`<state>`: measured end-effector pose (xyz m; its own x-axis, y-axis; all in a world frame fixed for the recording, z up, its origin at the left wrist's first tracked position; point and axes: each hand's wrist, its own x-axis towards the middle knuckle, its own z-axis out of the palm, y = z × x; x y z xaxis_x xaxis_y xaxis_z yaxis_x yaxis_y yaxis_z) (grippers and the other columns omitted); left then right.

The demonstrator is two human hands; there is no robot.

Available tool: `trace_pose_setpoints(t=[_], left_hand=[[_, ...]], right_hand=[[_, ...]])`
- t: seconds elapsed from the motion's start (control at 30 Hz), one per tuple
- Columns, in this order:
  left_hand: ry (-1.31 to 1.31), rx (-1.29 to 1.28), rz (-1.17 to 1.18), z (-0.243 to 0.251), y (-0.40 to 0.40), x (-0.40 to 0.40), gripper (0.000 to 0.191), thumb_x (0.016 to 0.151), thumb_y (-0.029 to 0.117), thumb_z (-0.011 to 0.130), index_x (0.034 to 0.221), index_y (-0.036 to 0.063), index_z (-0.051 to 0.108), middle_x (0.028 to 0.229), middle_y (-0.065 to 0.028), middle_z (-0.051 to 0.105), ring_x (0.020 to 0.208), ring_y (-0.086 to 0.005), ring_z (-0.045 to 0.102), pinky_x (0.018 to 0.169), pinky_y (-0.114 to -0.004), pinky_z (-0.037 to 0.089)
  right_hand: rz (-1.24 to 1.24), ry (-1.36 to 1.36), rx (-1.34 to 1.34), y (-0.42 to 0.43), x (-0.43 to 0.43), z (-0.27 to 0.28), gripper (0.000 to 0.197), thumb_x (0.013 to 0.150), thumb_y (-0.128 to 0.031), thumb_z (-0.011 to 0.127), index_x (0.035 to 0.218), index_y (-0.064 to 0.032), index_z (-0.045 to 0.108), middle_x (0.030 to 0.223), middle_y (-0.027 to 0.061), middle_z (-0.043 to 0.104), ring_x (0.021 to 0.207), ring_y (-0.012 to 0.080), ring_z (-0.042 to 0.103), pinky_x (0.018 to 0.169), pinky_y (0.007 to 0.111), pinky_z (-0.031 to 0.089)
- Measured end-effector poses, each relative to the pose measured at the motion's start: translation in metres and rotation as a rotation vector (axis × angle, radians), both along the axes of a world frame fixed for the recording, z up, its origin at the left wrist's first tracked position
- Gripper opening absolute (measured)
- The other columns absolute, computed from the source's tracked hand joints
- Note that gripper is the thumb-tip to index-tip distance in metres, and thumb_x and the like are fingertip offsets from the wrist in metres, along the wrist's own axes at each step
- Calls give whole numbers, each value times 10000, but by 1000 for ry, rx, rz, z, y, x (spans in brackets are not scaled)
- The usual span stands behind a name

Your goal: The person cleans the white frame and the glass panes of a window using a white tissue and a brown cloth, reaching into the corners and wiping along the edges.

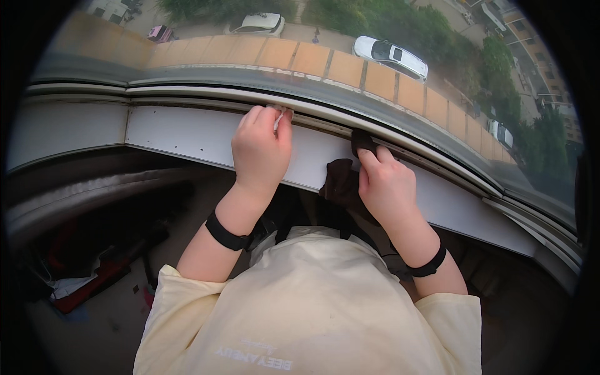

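Note:
My left hand [263,140] pinches a crumpled white tissue or thin cloth [279,118] at the lower track of the window frame [318,123]. To its right, my right hand [388,185] has its fingers on a dark brown cloth [340,180]. One end of that cloth is pressed against the track, and the rest hangs over the edge of the white windowsill [187,133]. A few small dark specks lie on the sill at the left. The fingertips of both hands are partly hidden by cloth, tissue or frame.
Beyond the window glass, an orange-tiled ledge [309,58] runs across, with parked cars [391,56] and trees far below. The sill bends at a corner on the left. Under it at the lower left are dark items and a red-edged object [89,290] on the floor.

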<state>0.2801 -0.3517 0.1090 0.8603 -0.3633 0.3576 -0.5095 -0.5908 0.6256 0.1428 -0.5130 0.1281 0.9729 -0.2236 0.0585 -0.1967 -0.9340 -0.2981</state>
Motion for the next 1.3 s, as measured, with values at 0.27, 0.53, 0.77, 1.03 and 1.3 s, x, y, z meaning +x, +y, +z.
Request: trace_pose_setpoints(t=[0.27, 0.53, 0.77, 1.03, 1.3], left_hand=[[-23, 77, -20, 4, -1, -1, 156, 837, 126, 672, 756, 13, 602, 712, -122, 564, 640, -315, 548, 568, -385, 435], [-151, 7, -358, 1, -60, -41, 111, 781, 63, 699, 753, 38, 594, 708, -90, 544, 634, -280, 542, 553, -370, 449], [-177, 52, -360, 1, -75, -54, 97, 792, 66, 693, 766, 35, 605, 709, -92, 557, 656, -287, 560, 560, -382, 452], [61, -145, -244, -3, -132, -118, 143, 837, 88, 689, 773, -5, 600, 727, -122, 557, 598, -282, 524, 516, -355, 432], [6, -189, -314, -7, -235, -206, 127, 816, 64, 694, 782, 6, 586, 740, -117, 558, 634, -299, 547, 529, -367, 448]], right_hand=[[75, 9, -41, 13, 22, -6, 280, 754, -94, 636, 1025, -162, 646, 796, 88, 578, 645, 267, 632, 535, 380, 513], [-380, -75, -119, -76, -88, -2, 182, 742, -61, 630, 894, -147, 683, 752, 88, 566, 625, 323, 606, 526, 404, 497], [-160, -154, -47, -32, -50, -11, 285, 697, -57, 644, 976, -113, 664, 726, 70, 566, 564, 233, 607, 483, 333, 488], [-270, -90, 11, -112, -120, 0, 241, 754, -50, 625, 979, -133, 653, 772, 106, 556, 623, 330, 603, 515, 417, 493], [-367, 40, -238, -182, -206, -8, 315, 765, -125, 651, 1079, -145, 623, 825, 93, 550, 628, 286, 623, 534, 401, 509]])
